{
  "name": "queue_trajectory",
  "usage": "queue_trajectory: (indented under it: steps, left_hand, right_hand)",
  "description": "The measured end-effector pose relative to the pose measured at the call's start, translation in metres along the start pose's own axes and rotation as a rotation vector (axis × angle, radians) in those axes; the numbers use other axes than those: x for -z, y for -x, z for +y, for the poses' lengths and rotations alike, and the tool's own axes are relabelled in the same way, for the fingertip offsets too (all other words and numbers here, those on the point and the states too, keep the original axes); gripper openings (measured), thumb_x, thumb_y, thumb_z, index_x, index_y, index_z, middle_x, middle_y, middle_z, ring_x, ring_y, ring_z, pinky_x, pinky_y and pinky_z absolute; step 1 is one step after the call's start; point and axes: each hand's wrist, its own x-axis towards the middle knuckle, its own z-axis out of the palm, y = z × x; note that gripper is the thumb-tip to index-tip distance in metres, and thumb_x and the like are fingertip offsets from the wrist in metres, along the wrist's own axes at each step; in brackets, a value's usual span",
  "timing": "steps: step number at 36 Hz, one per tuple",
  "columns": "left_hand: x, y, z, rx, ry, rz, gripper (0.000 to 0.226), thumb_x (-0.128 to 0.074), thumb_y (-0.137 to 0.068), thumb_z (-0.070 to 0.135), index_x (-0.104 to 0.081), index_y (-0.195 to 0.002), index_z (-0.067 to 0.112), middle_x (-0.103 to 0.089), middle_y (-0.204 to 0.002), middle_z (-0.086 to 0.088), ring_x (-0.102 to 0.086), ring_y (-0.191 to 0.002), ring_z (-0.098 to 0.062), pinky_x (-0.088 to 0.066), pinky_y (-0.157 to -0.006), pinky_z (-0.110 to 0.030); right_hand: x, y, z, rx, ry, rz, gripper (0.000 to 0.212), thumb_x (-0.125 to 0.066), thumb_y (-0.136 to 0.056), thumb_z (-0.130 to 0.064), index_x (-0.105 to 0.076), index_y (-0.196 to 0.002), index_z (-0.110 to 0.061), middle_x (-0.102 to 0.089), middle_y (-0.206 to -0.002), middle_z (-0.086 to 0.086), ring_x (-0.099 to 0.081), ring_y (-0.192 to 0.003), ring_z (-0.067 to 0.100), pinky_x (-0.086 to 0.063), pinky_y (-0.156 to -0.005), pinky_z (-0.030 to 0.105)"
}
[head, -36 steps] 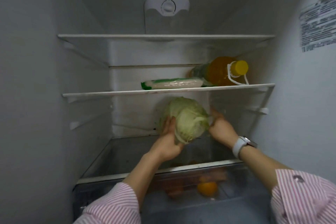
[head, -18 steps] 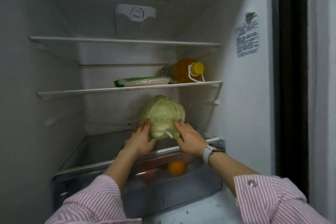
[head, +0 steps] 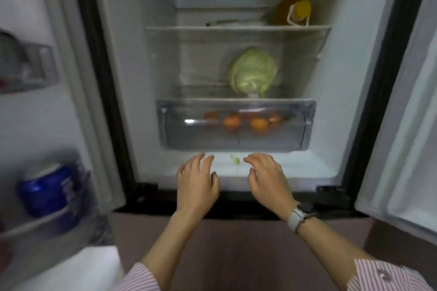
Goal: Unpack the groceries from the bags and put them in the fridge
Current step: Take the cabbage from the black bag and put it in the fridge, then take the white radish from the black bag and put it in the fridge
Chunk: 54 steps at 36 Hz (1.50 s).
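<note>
Green cabbage (head: 253, 71) sat tilted near the shelf's edge; it might roll off. Both hands (head: 197, 184) hung spread, empty.

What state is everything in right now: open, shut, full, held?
Fridge doors: open.
Cabbage: on the shelf, unheld.
Crisper drawer: shut, oranges inside.
Oil bottle: lying down, capped.
Left hand: open, empty.
Right hand: open, empty.
</note>
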Motion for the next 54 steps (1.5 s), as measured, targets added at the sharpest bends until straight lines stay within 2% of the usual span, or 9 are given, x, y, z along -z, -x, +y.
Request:
queue_trajectory:
  steps: [4,7,11,13,18,34,44,48,54]
  left_hand:
    - [0.025,0.127,-0.019,0.138,-0.128,-0.192,0.042,-0.052,-0.070,0.027,-0.062,-0.109,0.015,-0.064,-0.111,-0.009,-0.063,-0.095,-0.029,-0.051,-0.077,-0.043]
    - [0.059,0.222,-0.043,0.313,-0.184,-0.339,0.046,-0.039,-0.070,0.033,-0.065,-0.105,0.016,-0.066,-0.107,-0.007,-0.065,-0.093,-0.027,-0.050,-0.077,-0.042]
    - [0.120,0.327,-0.064,0.703,-0.254,-0.494,0.043,-0.041,-0.087,0.035,-0.056,-0.124,0.020,-0.058,-0.125,-0.004,-0.055,-0.114,-0.026,-0.039,-0.096,-0.042]
    - [0.152,0.369,-0.074,0.839,-0.283,-0.524,0.041,-0.043,-0.092,0.034,-0.049,-0.131,0.021,-0.053,-0.132,-0.002,-0.049,-0.120,-0.024,-0.033,-0.102,-0.039]
    - [0.240,0.449,-0.105,1.049,-0.376,-0.398,0.039,-0.042,-0.094,0.032,-0.050,-0.130,0.021,-0.052,-0.133,-0.001,-0.047,-0.122,-0.021,-0.030,-0.103,-0.039]
    - [0.598,0.717,-0.202,1.549,-0.647,0.003,0.034,-0.044,-0.095,0.026,-0.053,-0.126,0.017,-0.052,-0.130,-0.003,-0.049,-0.118,-0.022,-0.037,-0.098,-0.045]
    - [0.709,0.808,-0.289,1.614,-0.696,0.235,0.030,-0.055,-0.089,0.016,-0.059,-0.118,0.010,-0.057,-0.123,-0.010,-0.054,-0.113,-0.030,-0.043,-0.094,-0.046]
    - [0.750,0.832,-0.352,1.569,-0.751,0.237,0.029,-0.057,-0.087,0.016,-0.059,-0.116,0.012,-0.057,-0.120,-0.010,-0.055,-0.107,-0.029,-0.047,-0.088,-0.044]
    - [0.815,0.858,-0.453,1.550,-0.795,0.243,0.030,-0.058,-0.084,0.010,-0.061,-0.113,0.009,-0.057,-0.120,-0.012,-0.054,-0.107,-0.031,-0.045,-0.085,-0.043]
  right_hand:
    - [-0.025,0.093,-0.039,0.120,-0.039,-0.142,0.038,-0.037,-0.081,-0.021,-0.065,-0.104,-0.011,-0.065,-0.106,0.006,-0.058,-0.103,0.024,-0.048,-0.089,0.038]
    - [-0.049,0.161,-0.076,0.096,-0.142,-0.375,0.037,-0.040,-0.082,-0.019,-0.064,-0.109,-0.010,-0.064,-0.110,0.006,-0.057,-0.106,0.026,-0.046,-0.088,0.038]
    - [-0.079,0.225,-0.140,0.128,-0.206,-0.664,0.045,-0.032,-0.085,-0.028,-0.059,-0.119,-0.015,-0.059,-0.122,0.003,-0.047,-0.119,0.025,-0.035,-0.097,0.035]
    - [-0.089,0.244,-0.182,0.197,-0.221,-0.807,0.039,-0.034,-0.092,-0.027,-0.055,-0.123,-0.017,-0.055,-0.128,0.003,-0.043,-0.124,0.023,-0.032,-0.100,0.033]
    - [-0.117,0.281,-0.305,0.386,-0.373,-0.990,0.034,-0.040,-0.094,-0.023,-0.055,-0.123,-0.014,-0.058,-0.126,0.008,-0.049,-0.119,0.027,-0.039,-0.101,0.040]
    - [-0.123,0.445,-0.768,0.980,-0.699,-1.181,0.034,-0.038,-0.096,-0.020,-0.054,-0.124,-0.011,-0.058,-0.122,0.011,-0.052,-0.113,0.028,-0.042,-0.095,0.037]
    - [-0.156,0.485,-0.957,1.171,-0.739,-1.220,0.033,-0.040,-0.095,-0.018,-0.054,-0.123,-0.009,-0.057,-0.124,0.011,-0.052,-0.115,0.025,-0.037,-0.097,0.031]
    - [-0.195,0.493,-1.034,1.172,-0.812,-1.201,0.030,-0.042,-0.092,-0.016,-0.058,-0.116,-0.009,-0.061,-0.115,0.011,-0.055,-0.108,0.028,-0.044,-0.090,0.036]
    - [-0.240,0.495,-1.153,1.211,-0.845,-1.201,0.037,-0.037,-0.091,-0.016,-0.056,-0.122,-0.008,-0.059,-0.123,0.012,-0.053,-0.113,0.025,-0.036,-0.095,0.026]
